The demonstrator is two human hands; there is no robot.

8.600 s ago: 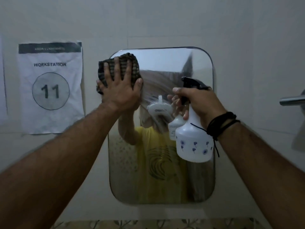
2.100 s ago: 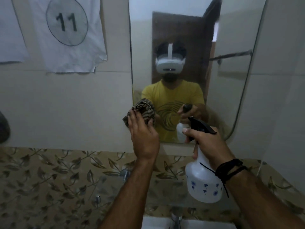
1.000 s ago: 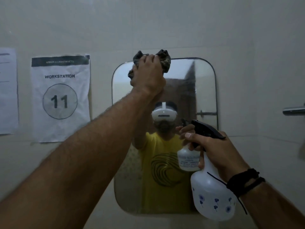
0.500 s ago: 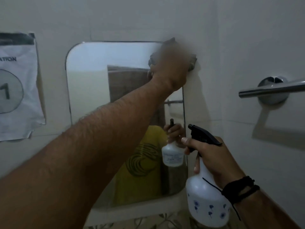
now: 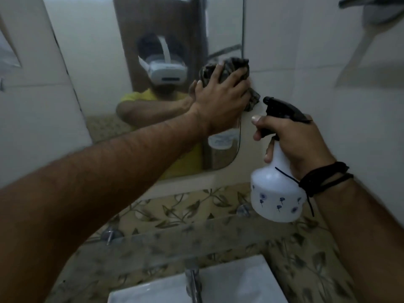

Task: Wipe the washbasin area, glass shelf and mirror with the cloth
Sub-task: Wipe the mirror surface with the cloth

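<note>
My left hand (image 5: 220, 99) presses a dark checked cloth (image 5: 231, 67) flat against the right edge of the wall mirror (image 5: 94, 68), about halfway down its height. My right hand (image 5: 293, 141) grips the neck of a white spray bottle (image 5: 276, 193) with a black trigger head, held in the air to the right of the mirror. Below the mirror runs the glass shelf (image 5: 175, 237) on metal studs. The white washbasin (image 5: 229, 283) and its tap (image 5: 193, 281) show at the bottom edge.
Leaf-patterned tiles (image 5: 306, 259) line the wall behind the shelf and basin. A metal fitting (image 5: 367, 7) and its shadow sit on the white wall at the top right. A paper sheet (image 5: 8, 53) hangs left of the mirror.
My left hand has slid the cloth down the mirror's right edge from the top right corner to mid-height. The view has tilted down, so shelf and basin show. The bottle stays in my right hand.
</note>
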